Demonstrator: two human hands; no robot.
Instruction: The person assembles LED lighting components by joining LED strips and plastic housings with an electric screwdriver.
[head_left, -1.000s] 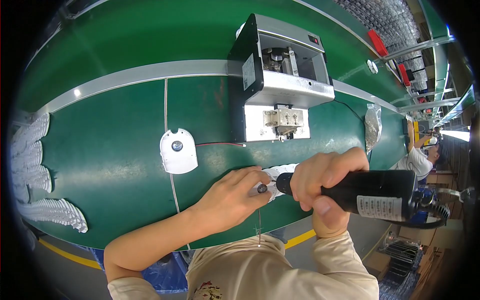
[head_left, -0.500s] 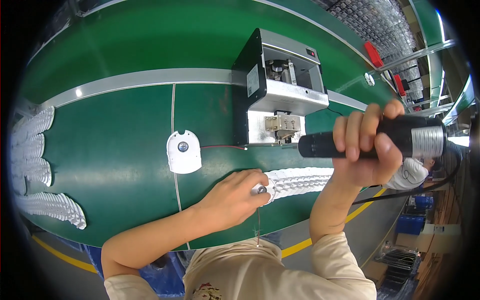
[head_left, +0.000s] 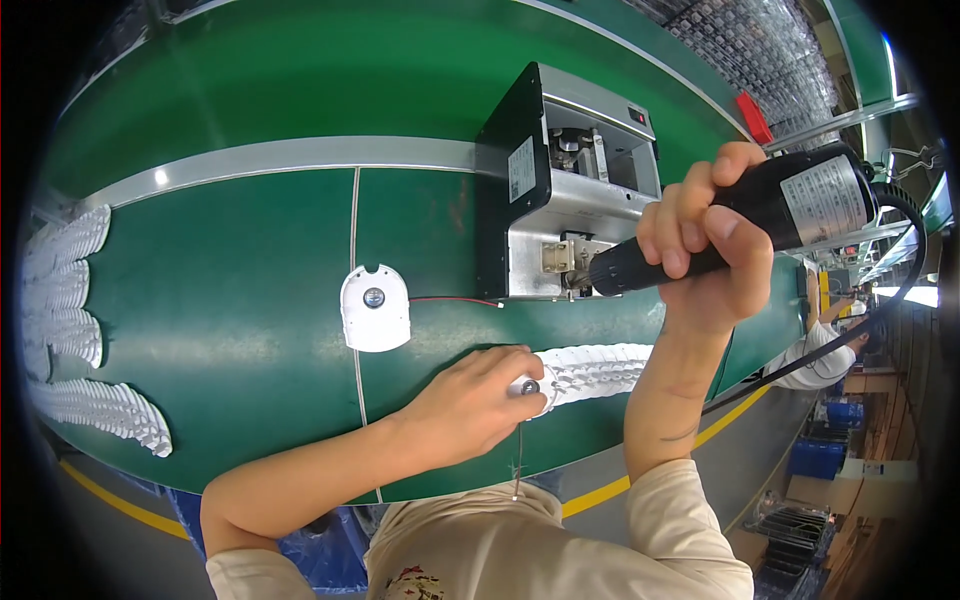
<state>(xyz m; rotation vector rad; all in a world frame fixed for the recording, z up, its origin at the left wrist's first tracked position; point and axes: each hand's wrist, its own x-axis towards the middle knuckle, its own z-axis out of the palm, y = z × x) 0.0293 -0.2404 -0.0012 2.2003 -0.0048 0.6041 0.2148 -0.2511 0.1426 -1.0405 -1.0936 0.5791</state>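
Note:
My right hand is wrapped round a black electric screwdriver with a cable at its rear end. The screwdriver's tip is at the small metal block on the front of a box-shaped screw feeder. Near the table's front edge, the fingers of my left hand close round a white plastic part with a round metal piece in it. This part is at the left end of a row of overlapping white parts. A thin wire hangs below it.
Another white part with a red wire lies alone left of the feeder. Several stacks of white parts line the table's left end. A red bin is at the far right. Another person is beyond the table's right end.
My right hand has tilted the screwdriver, bringing its tip to the feeder's front block. My left hand stays on the white part. The whole view has shifted slightly.

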